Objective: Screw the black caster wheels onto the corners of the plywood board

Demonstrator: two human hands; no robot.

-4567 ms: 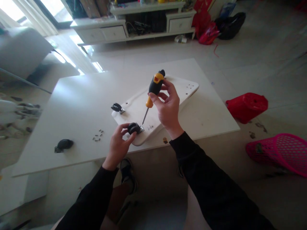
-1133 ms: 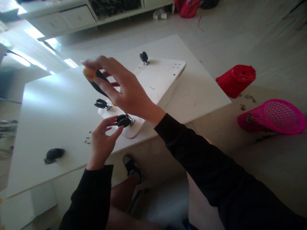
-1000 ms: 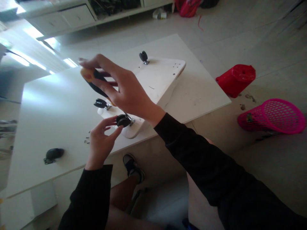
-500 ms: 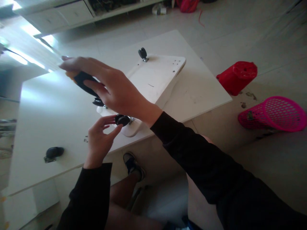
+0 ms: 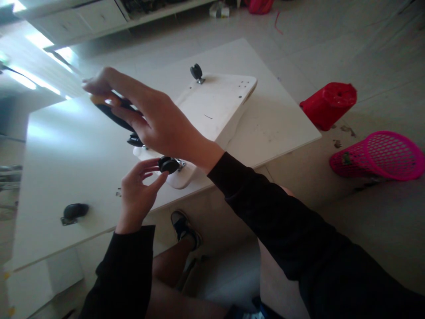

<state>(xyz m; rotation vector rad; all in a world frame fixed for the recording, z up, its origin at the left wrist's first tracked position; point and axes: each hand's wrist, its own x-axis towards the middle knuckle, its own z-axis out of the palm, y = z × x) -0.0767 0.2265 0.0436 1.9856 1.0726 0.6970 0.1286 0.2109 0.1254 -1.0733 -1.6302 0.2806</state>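
My left hand (image 5: 139,195) pinches a black caster wheel (image 5: 168,165) between thumb and fingers, at the near corner of a white board (image 5: 212,104). Above it, my right hand (image 5: 149,110) is wrapped around the black and yellow handle of a screwdriver (image 5: 114,114); its shaft and tip are hidden behind the hand and wrist. Just below the handle, another black caster (image 5: 135,140) sits at the board's left edge. A third caster (image 5: 196,71) stands upright on the far corner. Small holes mark the board's right corner.
The board lies on a white table (image 5: 282,128). A loose black caster with a metal plate (image 5: 73,213) rests at the table's left. On the floor to the right are a red bin (image 5: 327,106) and a pink mesh basket (image 5: 381,157). A white cabinet (image 5: 83,22) stands behind.
The fingers of my right hand have shifted and bent around the screwdriver handle, which has turned slightly. My left hand stays on the caster.
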